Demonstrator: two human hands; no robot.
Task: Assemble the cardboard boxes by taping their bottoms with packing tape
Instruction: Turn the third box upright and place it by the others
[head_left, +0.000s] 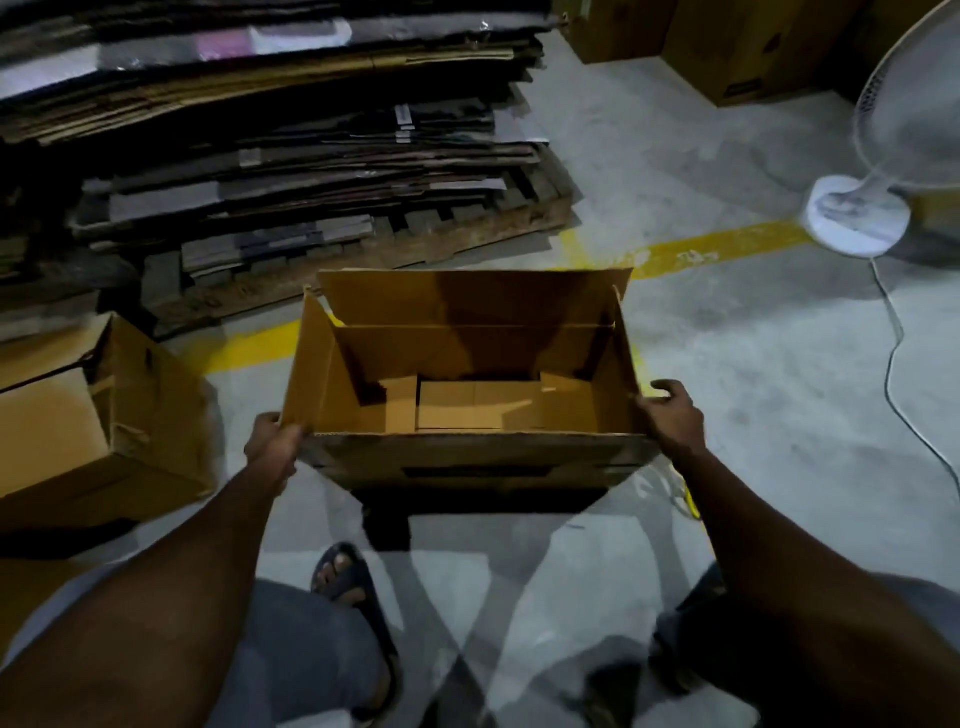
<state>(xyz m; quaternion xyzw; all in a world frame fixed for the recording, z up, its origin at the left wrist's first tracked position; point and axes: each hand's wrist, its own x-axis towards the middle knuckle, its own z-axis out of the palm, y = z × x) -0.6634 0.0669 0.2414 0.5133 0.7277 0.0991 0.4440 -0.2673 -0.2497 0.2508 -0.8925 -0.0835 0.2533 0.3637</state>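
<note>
A dim warehouse floor (727, 364) of grey concrete, crossed by a yellow line (727, 247), lay beneath the scene. A person's left hand (272, 447) and right hand (672, 415) gripped the near corners of a cardboard box (467, 457), fingers curled round its end walls. The box was held just ahead of the person. Its open top faced up, its long axis ran left to right, and its bottom flaps were folded shut inside. A second box (145, 415) lay to its left. Stacked flattened cardboard (311, 156) rose behind, and a white fan (857, 213) stood far right.
</note>
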